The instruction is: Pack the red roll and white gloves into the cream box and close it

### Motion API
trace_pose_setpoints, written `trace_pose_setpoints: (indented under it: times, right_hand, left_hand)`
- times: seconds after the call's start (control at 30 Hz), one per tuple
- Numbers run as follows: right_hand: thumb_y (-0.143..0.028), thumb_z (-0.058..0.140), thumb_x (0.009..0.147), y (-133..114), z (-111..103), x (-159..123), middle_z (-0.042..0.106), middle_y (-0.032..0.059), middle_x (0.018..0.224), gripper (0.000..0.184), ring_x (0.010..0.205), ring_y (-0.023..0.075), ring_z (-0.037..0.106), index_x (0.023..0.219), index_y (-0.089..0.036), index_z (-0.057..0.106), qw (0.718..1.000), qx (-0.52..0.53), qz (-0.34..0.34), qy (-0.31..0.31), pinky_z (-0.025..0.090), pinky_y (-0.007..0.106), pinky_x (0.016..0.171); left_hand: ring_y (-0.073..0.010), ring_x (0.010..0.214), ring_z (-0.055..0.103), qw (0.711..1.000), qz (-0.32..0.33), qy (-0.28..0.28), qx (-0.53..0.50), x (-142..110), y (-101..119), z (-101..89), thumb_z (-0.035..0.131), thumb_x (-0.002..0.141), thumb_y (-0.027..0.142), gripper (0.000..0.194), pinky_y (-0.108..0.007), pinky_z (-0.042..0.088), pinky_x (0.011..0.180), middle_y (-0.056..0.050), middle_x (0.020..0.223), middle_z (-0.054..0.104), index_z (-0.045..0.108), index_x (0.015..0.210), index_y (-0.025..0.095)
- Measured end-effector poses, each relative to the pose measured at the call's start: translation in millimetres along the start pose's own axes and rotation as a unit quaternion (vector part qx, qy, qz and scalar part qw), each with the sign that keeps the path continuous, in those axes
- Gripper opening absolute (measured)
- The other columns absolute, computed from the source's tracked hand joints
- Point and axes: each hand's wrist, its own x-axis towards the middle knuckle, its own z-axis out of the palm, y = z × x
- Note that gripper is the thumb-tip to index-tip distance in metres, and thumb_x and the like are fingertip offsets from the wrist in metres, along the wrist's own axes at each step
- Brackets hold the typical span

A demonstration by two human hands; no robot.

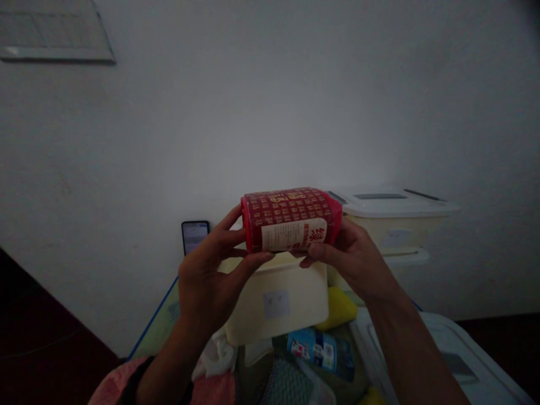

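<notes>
A red cylindrical package [291, 214] with gold characters and a cream label lies sideways in the air between my two hands. My left hand [211, 270] grips its left end, thumb below and fingers behind. On its right end my right hand [348, 253] is closed, with the thumb along the lower edge. Just under the package stands a cream plastic bin [276, 309] with a small paper label on its front; its inside is mostly hidden by the package and hands.
Cream boxes with a white lid [392, 202] are stacked at right. A phone [195, 236] leans against the wall. A blue-labelled bottle [318, 351], yellow item [340, 308] and teal mesh item [289, 382] lie in front. Another white lid [447, 349] is at lower right.
</notes>
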Motion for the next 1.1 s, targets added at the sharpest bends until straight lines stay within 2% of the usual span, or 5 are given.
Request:
trace_pose_setpoints:
  times: [0.13, 0.27, 0.6, 0.83, 1.1]
  right_hand:
    - [-0.020, 0.077, 0.070, -4.7, 4.9, -2.1, 0.069, 0.0009, 0.096, 0.030, 0.072, 0.0121, 0.067, 0.098, -0.022, 0.065, 1.000, -0.021, -0.012, 0.006, 0.061, 0.022, 0.058]
    - [-0.022, 0.078, 0.069, -13.9, 12.0, -7.6, 0.058, 0.0056, 0.124, 0.038, 0.085, 0.0143, 0.066, 0.104, -0.021, 0.064, 0.996, -0.074, -0.020, 0.041, 0.061, 0.022, 0.062]
    - [-0.030, 0.074, 0.074, -13.3, 11.9, -11.2, 0.053, 0.0019, 0.127, 0.038, 0.103, 0.0133, 0.062, 0.109, -0.025, 0.061, 0.976, -0.200, -0.087, 0.021, 0.058, 0.018, 0.077]
    - [-0.034, 0.071, 0.076, -7.8, 20.3, -11.2, 0.042, 0.0056, 0.136, 0.041, 0.118, 0.0182, 0.053, 0.114, -0.024, 0.058, 0.950, -0.301, -0.088, 0.010, 0.056, 0.024, 0.087]
    - [-0.042, 0.068, 0.079, -11.7, 16.7, -10.5, 0.068, 0.0044, 0.099, 0.042, 0.088, 0.0161, 0.067, 0.112, -0.020, 0.054, 0.975, -0.219, -0.008, 0.029, 0.058, 0.025, 0.072]
  left_hand:
    - [-0.0209, 0.105, 0.063, 0.998, -0.033, -0.045, 0.040, 6.1, 0.7, -7.4, 0.072, 0.076, 0.029, 0.035, -0.025, 0.060, 0.077, -0.003, 0.121, 0.064, 0.066, 0.109, 0.025]
    - [-0.0232, 0.112, 0.058, 0.993, -0.052, -0.077, 0.068, 9.4, 0.6, -9.9, 0.070, 0.076, 0.033, 0.025, -0.024, 0.060, 0.076, -0.005, 0.128, 0.053, 0.070, 0.098, 0.021]
    - [-0.0247, 0.121, 0.051, 0.989, -0.064, -0.134, 0.020, 14.6, -10.9, -24.6, 0.074, 0.073, 0.029, 0.023, -0.026, 0.055, 0.089, -0.005, 0.131, 0.048, 0.071, 0.096, 0.023]
    - [-0.0252, 0.112, 0.059, 0.948, -0.170, -0.260, -0.073, 22.7, -14.8, -36.6, 0.071, 0.077, 0.023, 0.056, -0.037, 0.055, 0.092, -0.009, 0.130, 0.056, 0.049, 0.128, 0.024]
    - [-0.0232, 0.113, 0.059, 0.965, -0.126, -0.218, -0.076, 19.9, -11.4, -36.1, 0.076, 0.070, 0.017, 0.064, -0.034, 0.053, 0.095, -0.003, 0.131, 0.057, 0.049, 0.126, 0.030]
